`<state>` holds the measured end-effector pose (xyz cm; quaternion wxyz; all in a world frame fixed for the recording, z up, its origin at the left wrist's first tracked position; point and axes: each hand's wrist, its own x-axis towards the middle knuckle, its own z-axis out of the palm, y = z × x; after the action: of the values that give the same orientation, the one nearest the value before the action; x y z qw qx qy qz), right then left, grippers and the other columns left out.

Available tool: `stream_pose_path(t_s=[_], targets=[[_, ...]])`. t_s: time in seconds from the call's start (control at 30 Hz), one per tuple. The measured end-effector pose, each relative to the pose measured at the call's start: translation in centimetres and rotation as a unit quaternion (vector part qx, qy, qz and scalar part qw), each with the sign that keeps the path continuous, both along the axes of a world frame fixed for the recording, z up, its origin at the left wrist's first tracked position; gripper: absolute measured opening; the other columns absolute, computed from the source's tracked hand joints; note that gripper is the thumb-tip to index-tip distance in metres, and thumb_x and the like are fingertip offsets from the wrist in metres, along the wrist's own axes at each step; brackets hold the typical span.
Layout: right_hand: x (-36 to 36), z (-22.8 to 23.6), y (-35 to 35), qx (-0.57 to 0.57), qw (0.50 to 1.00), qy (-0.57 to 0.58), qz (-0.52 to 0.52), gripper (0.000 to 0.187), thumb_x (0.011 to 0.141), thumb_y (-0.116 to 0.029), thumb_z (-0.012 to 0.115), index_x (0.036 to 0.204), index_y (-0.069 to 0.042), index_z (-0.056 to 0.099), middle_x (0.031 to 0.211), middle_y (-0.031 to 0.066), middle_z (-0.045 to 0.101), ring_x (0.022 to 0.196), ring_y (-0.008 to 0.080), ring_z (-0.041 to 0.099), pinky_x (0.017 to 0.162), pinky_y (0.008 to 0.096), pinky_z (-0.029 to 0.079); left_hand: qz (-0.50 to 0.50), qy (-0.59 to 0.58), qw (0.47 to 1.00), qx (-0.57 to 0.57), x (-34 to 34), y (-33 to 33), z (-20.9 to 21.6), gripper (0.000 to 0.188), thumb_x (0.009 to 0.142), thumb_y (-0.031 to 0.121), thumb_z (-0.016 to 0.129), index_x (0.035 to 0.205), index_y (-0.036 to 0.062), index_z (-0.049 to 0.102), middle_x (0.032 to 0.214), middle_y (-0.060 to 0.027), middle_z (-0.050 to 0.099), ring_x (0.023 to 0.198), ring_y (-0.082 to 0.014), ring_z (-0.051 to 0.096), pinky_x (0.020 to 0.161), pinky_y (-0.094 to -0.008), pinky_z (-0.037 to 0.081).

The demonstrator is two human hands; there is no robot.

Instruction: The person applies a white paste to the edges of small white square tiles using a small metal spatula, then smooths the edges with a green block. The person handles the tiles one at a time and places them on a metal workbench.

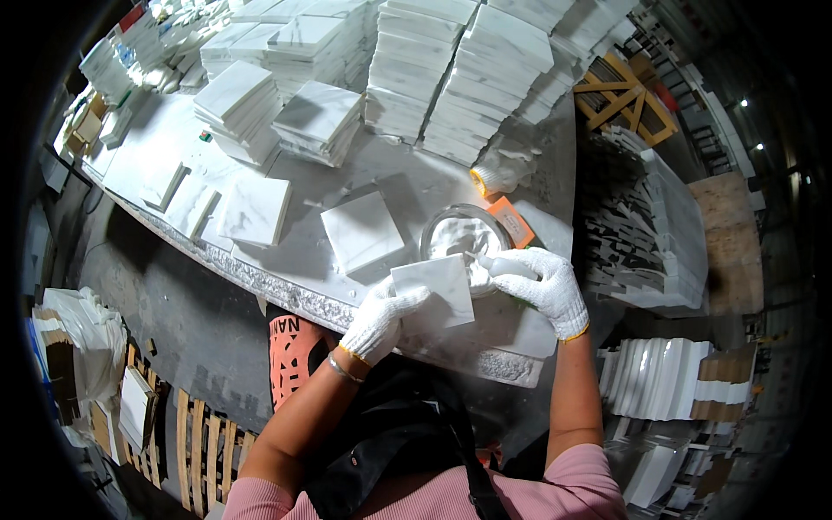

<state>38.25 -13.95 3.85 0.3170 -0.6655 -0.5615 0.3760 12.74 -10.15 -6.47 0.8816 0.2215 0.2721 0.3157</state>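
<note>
In the head view, our gloved left hand (379, 322) pinches the edge of a thin, square white marble tile (438, 293) with faint grey veins, above the surface (316, 282) by a round bowl (431, 223), while our gloved right hand (542, 284) pinches a slim pale object (509, 266).

- Left hand (379, 322): fingers pinch a white tile (436, 293).
- Right hand (548, 290): fingers hold a white tool (510, 266) by the tile.
- Round bowl (425, 236): just past the fingers.

the tabletop (299, 260) is bright, the floor (191, 299) dim — outer edges bend.
</note>
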Motion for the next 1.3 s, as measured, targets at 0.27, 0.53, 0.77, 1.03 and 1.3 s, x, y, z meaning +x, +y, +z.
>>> stream_pose_path(t_s=[0.27,0.53,0.77,1.03,1.3], targets=[[-0.4,0.4,0.1,0.025,0.998,-0.051,0.023,0.03,0.076,-0.011,0.083,0.104,-0.002,0.076,0.101,0.0069,0.074,0.094,0.0139,0.068,0.086,0.0294,0.053,0.009,-0.004,1.0,0.001,0.0,-0.1,-0.4,0.04,0.094,0.009,0.063,0.132,-0.0038,0.057,0.117,-0.0097,0.066,0.102,-0.0182,0.065,0.092,-0.0325,0.052],[0.1,-0.3,0.1,0.027,0.997,-0.061,0.028,0.03,0.076,-0.01,0.082,0.104,-0.002,0.076,0.101,0.0071,0.075,0.092,0.0141,0.068,0.085,0.0294,0.053,0.017,-0.002,1.0,-0.002,0.2,-0.1,-0.3,0.037,0.094,0.01,0.063,0.128,-0.0033,0.058,0.108,-0.0105,0.069,0.099,-0.02,0.067,0.091,-0.0359,0.055],[-0.2,0.0,0.1,0.027,0.998,-0.053,0.02,0.031,0.076,-0.011,0.082,0.105,-0.003,0.076,0.102,0.008,0.075,0.092,0.0147,0.068,0.085,0.0302,0.053,0.004,0.006,1.0,0.01,0.1,-0.1,-0.2,0.04,0.094,0.01,0.064,0.132,-0.0032,0.057,0.115,-0.0092,0.067,0.1,-0.0177,0.065,0.089,-0.0318,0.053],[-0.2,-0.1,0.2,0.028,0.998,-0.057,0.019,0.032,0.076,-0.012,0.082,0.106,-0.003,0.076,0.101,0.0079,0.075,0.092,0.0145,0.067,0.085,0.0305,0.052,0.017,0.007,1.0,0.007,0.2,-0.1,-0.2,0.038,0.094,0.01,0.063,0.129,-0.0039,0.058,0.109,-0.0105,0.069,0.098,-0.0195,0.067,0.09,-0.0345,0.054],[-0.1,-0.2,0.1,0.031,0.997,-0.065,0.021,0.032,0.076,-0.012,0.082,0.107,-0.004,0.076,0.101,0.0085,0.074,0.091,0.0137,0.067,0.083,0.0297,0.053,0.004,-0.008,1.0,-0.006,0.0,0.0,-0.2,0.04,0.094,0.009,0.065,0.131,-0.003,0.058,0.118,-0.0093,0.066,0.104,-0.0181,0.064,0.093,-0.0323,0.052]])
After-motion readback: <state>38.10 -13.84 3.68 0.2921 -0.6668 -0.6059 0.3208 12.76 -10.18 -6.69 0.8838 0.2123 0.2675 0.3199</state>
